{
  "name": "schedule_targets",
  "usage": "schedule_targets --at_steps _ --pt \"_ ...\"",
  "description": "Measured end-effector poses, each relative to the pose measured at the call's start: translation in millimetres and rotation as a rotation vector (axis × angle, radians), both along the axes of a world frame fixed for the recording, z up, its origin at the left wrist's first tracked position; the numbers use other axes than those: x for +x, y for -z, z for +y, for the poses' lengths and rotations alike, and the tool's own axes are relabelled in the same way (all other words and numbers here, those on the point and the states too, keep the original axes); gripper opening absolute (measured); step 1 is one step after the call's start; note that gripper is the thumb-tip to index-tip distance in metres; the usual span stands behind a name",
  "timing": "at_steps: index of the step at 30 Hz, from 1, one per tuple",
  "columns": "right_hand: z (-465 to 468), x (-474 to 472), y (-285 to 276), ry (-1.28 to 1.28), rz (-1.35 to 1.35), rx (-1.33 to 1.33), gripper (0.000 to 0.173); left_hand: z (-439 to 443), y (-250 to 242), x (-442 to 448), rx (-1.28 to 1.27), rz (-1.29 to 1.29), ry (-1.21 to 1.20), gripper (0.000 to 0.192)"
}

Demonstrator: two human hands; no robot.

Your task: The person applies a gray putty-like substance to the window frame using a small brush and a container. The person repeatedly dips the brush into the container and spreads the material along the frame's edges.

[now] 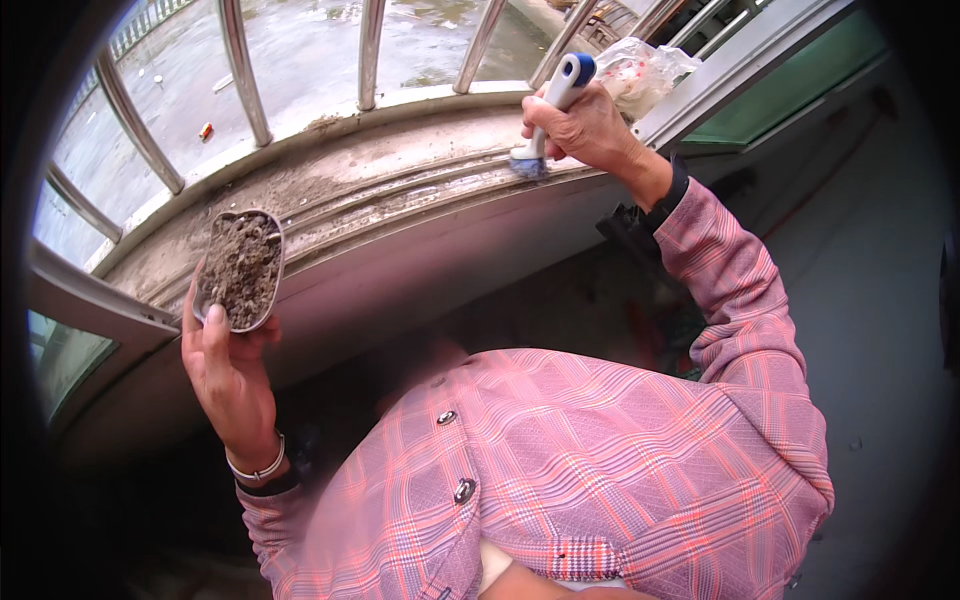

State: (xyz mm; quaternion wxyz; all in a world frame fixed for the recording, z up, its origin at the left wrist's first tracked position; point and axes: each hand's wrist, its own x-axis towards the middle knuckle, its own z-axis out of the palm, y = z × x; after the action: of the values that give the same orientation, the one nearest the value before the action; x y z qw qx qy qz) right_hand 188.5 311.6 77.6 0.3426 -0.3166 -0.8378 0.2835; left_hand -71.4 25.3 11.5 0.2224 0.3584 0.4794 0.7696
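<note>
My left hand (pixel 225 375) grips a small shallow container (pixel 280 283) by its near end, thumb over the rim. Grey-brown dirt (pixel 241 262) fills it. It is held over the left part of the window track (pixel 405 187). In my right hand (pixel 589 127) is a scrub brush (pixel 559 90) with a white handle and a blue end. Its blue-grey bristles (pixel 529 166) are down at the right part of the track. Loose dirt lies along the track and on the sill (pixel 360 154) beyond it.
Metal bars (pixel 371 52) stand along the sill's outer edge. A crumpled clear plastic bag (pixel 641 71) lies at the right end, beside the sliding window frame (pixel 742 67). Another frame (pixel 97 289) borders the left. A wet concrete ground (pixel 300 67) spreads outside.
</note>
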Motion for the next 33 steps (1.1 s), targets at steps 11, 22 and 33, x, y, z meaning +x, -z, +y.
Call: schedule_targets --at_steps 11,22,33 --pt "-15.4 -88.9 10.9 -0.502 0.034 -0.066 0.033 -5.4 -9.9 10.5 -0.041 0.0 -0.044 0.048" --pt "57.8 -5.1 -28.0 -0.358 -0.019 -0.218 0.018 -8.1 -17.4 20.5 -0.096 -0.047 -0.134 0.047" --pt "63.9 75.1 -32.7 0.146 -0.134 0.004 0.029 -3.8 -9.1 10.0 -0.085 -0.07 -0.069 0.05"
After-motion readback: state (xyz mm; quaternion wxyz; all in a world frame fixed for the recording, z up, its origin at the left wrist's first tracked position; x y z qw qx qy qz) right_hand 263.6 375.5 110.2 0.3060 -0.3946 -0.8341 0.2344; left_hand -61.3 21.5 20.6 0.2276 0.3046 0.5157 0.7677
